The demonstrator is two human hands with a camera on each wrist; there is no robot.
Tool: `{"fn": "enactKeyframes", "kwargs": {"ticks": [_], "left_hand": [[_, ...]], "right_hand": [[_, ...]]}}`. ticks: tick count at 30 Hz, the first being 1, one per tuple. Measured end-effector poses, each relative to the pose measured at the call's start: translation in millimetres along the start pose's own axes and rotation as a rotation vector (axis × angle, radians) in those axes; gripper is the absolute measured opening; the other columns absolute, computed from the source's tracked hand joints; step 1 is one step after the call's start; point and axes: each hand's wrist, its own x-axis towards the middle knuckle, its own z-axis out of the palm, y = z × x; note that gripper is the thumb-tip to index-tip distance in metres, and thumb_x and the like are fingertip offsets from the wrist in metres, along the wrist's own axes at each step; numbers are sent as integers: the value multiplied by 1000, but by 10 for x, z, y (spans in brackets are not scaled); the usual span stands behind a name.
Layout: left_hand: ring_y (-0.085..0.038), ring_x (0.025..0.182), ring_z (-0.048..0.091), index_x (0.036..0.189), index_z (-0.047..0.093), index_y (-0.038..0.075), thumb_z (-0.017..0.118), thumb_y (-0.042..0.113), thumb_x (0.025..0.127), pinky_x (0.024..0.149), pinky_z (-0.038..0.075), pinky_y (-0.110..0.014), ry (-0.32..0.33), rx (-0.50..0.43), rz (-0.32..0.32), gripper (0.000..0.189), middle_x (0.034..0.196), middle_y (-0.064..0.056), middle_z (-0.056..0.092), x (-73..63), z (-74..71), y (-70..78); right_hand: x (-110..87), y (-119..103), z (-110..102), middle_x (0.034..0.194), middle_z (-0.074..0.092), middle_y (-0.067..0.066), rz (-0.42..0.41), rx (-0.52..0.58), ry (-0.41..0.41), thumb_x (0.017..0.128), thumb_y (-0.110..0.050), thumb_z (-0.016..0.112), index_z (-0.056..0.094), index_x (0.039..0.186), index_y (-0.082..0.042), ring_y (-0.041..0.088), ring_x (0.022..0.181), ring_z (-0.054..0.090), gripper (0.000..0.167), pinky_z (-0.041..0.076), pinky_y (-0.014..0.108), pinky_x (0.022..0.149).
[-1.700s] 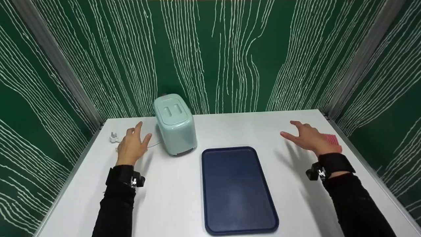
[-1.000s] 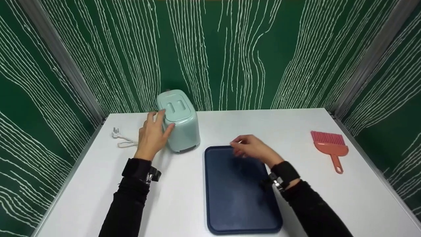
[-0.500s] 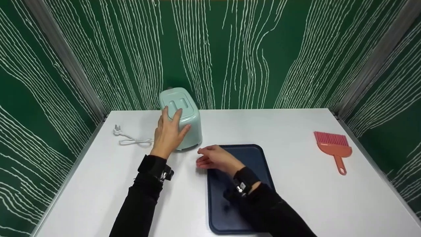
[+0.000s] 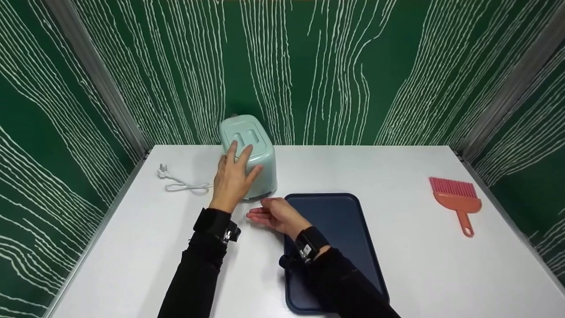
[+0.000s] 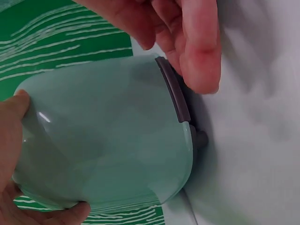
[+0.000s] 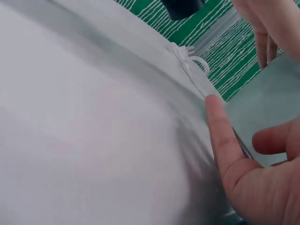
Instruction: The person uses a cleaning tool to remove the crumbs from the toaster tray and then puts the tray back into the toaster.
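A mint-green toaster (image 4: 264, 154) with a covered top stands near the table's back edge; a dark strip (image 5: 174, 89) marks its lower end in the left wrist view. My left hand (image 4: 230, 181) holds its near top corner, fingers over the lid and left side, thumb on the front. Below the toaster's near end, my right hand (image 4: 278, 216) lies palm up with its fingers nearly straight. In the right wrist view its index finger (image 6: 225, 136) points along the base; whether it touches is hard to tell. The toaster's left side is partly hidden by my left hand.
A dark blue tray (image 4: 335, 203) lies partly beneath my right forearm. To the right is an orange-red dustpan with a pink brush (image 4: 457, 198). The toaster's white cord and plug (image 4: 187, 187) lie at the left. Green walls with white lines enclose the white table.
My left hand has come right onto the toaster from beside it. My right hand has swept left from near the brush, across the tray, turning palm up by the toaster's base.
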Motion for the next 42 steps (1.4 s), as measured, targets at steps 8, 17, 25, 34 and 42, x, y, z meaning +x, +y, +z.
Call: {"fn": "enactKeyframes", "kwargs": {"ticks": [8, 17, 25, 34, 42], "left_hand": [[-61, 147, 44, 162, 48, 26, 61, 55, 106, 105, 52, -71, 32, 8, 19, 64, 175, -17, 30, -24, 47, -37], [-61, 144, 48, 161, 49, 25, 61, 54, 106, 103, 54, -69, 43, 26, 30, 64, 174, -17, 31, -29, 68, -44], [-62, 146, 45, 163, 46, 26, 59, 55, 107, 103, 54, -71, 17, 21, 14, 65, 175, -16, 28, -22, 65, -39], [-61, 146, 45, 163, 47, 25, 60, 55, 106, 104, 54, -70, 24, 13, 21, 65, 175, -17, 29, -26, 56, -32], [-64, 141, 48, 161, 48, 22, 59, 54, 106, 99, 55, -72, 45, 23, 57, 65, 173, -21, 32, -36, 55, -46]], "right_hand": [[161, 59, 45, 98, 69, 20, -56, 138, 53, 113, -8, 42, 51, 137, 11, 24, 89, 76, 32, 65, 29, 81], [260, 84, 84, 91, 70, 12, -95, 206, 88, 116, -13, 41, 52, 123, 2, 17, 80, 72, 20, 62, 26, 73], [294, 98, 112, 83, 69, 8, -118, 242, 106, 116, -14, 44, 51, 114, -2, 13, 70, 69, 14, 60, 24, 66], [309, 100, 125, 76, 69, 6, -127, 237, 121, 115, -13, 45, 50, 111, -4, 10, 63, 68, 12, 58, 22, 61], [308, 98, 125, 72, 70, 7, -114, 153, 130, 116, -16, 43, 49, 111, -2, 11, 62, 71, 16, 60, 22, 58]]}}
